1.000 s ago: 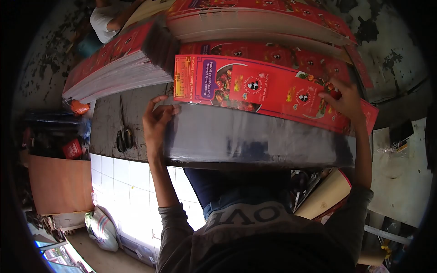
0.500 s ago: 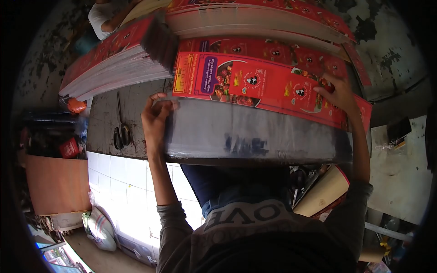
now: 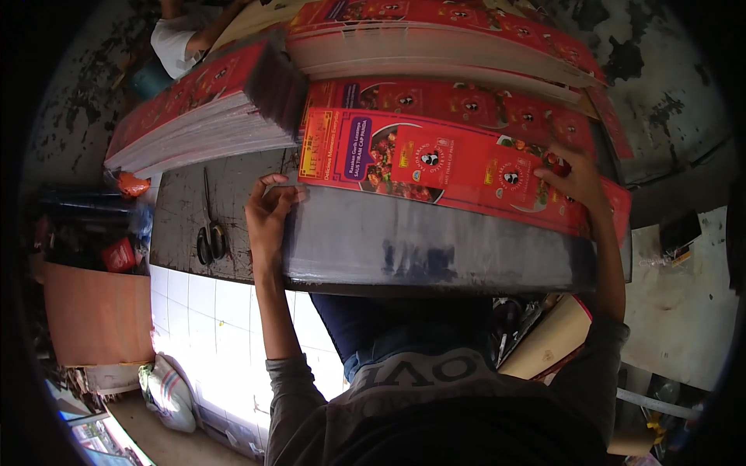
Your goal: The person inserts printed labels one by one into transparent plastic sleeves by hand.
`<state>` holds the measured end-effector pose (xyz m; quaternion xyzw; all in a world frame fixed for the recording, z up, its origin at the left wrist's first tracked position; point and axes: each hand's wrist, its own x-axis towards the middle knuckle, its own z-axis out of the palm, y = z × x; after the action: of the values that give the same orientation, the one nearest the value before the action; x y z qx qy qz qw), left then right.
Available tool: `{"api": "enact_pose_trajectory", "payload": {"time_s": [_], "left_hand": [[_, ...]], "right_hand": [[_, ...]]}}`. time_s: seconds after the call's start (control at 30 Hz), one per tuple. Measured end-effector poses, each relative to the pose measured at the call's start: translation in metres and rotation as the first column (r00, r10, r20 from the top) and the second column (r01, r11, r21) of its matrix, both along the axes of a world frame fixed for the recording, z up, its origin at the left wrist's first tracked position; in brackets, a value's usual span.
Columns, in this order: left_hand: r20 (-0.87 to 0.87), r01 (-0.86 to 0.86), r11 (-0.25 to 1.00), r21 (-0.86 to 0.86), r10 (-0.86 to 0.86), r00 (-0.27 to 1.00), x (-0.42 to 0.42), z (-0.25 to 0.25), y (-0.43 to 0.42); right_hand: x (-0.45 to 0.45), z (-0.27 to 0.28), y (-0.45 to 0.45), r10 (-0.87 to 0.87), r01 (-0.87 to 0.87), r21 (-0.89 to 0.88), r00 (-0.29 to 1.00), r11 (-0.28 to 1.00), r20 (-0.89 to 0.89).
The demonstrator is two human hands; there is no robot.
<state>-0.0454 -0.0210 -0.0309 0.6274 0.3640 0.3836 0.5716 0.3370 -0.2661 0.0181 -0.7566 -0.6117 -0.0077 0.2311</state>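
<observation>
A long red printed packaging sheet [image 3: 420, 159], with a panda logo and food pictures, lies slantwise over a grey, glossy, block-like surface [image 3: 350, 233]. My right hand [image 3: 581, 182] is at the sheet's right part, its thumb and fingers bent together on it. At the left end of the grey surface is my left hand [image 3: 268, 213], just below the sheet's left corner. Its fingers are curled towards the thumb; whether anything thin is between them is hidden. More red printed sheets [image 3: 458, 101] lie just behind.
A tall stack of red sheets [image 3: 202, 101] stands at the left, and another long stack [image 3: 435, 43] at the back. Black-handled scissors [image 3: 210, 243] lie on the worn dark table [image 3: 175, 210]. Another person's arm [image 3: 206, 35] shows at the upper left.
The whole view has shifted, so most things sit slightly lower. The front red sheet appears a little nearer to me; both hands keep nearly the same pose.
</observation>
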Motion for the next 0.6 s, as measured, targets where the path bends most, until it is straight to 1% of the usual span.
{"api": "enact_pose_trajectory", "payload": {"time_s": [0.07,0.13,0.27,0.33,0.47,0.53,0.6], "left_hand": [[-0.014,-0.013,1.0,0.012,0.013,1.0,0.001,0.0,0.0],[-0.029,-0.028,0.999,0.025,0.029,0.999,0.001,0.001,-0.002],[-0.019,-0.041,0.999,0.013,0.041,0.999,0.001,0.0,-0.003],[-0.01,-0.045,0.999,0.007,0.045,0.999,0.001,0.0,-0.004],[-0.019,-0.045,0.999,0.01,0.046,0.999,0.002,0.001,-0.004],[-0.016,-0.036,0.999,0.021,0.036,0.999,0.002,0.002,-0.005],[-0.036,-0.054,0.998,0.03,0.055,0.998,0.003,0.003,-0.006]], "right_hand": [[0.0,-0.001,-0.001,-0.019,0.019,0.004,0.999,1.0,-0.027],[0.0,0.0,-0.001,-0.012,0.013,0.052,1.0,0.999,-0.022],[0.0,0.001,-0.002,-0.011,0.013,0.053,1.0,0.999,-0.029],[-0.002,0.004,-0.002,0.013,-0.014,0.073,1.0,0.997,0.02],[-0.004,0.009,-0.001,0.031,-0.034,0.057,0.998,0.998,0.047],[-0.004,0.009,-0.002,0.069,-0.071,0.055,0.996,0.996,0.053],[-0.006,0.011,-0.002,0.063,-0.064,0.051,0.998,0.997,0.021]]}}
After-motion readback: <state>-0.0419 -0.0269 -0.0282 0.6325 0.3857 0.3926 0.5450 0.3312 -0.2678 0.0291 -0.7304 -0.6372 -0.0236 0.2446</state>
